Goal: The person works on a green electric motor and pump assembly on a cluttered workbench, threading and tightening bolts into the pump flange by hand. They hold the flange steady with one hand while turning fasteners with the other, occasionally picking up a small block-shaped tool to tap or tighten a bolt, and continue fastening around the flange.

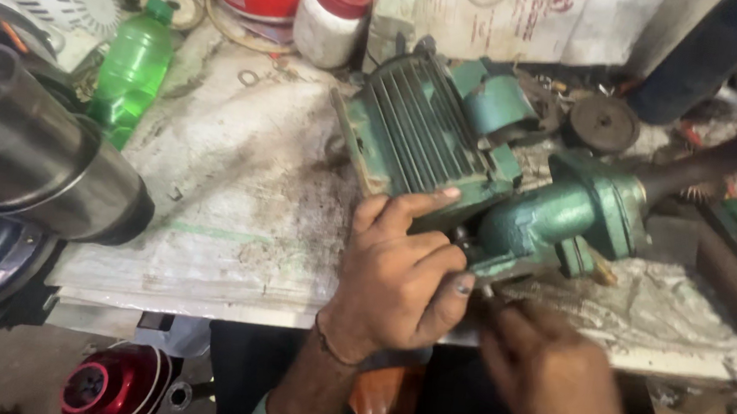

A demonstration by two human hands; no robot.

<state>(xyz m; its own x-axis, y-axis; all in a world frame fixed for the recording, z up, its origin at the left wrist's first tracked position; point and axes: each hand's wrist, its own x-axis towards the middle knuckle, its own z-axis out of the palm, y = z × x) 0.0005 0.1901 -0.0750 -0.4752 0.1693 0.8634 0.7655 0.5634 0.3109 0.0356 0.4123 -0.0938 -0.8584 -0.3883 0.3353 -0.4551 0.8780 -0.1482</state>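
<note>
A green finned motor (pixel 427 133) joined to a green pump housing (pixel 578 216) lies on a dirty cloth-covered bench (pixel 236 214). My left hand (pixel 398 275) rests against the motor's near end, fingers curled by the joint between motor and pump. Blurred with motion, my right hand (pixel 556 379) sits just below that joint, its fingertips near a small part under the pump; what it grips cannot be made out.
A green plastic bottle (pixel 134 66) and steel cylinders (pixel 31 154) lie at the left. A red-lidded white jar (pixel 331 11) stands at the back. A round black disc (pixel 603 122) sits behind the pump. A dark pipe (pixel 714 164) reaches in from the right. A red motor part (pixel 113 384) lies on the floor.
</note>
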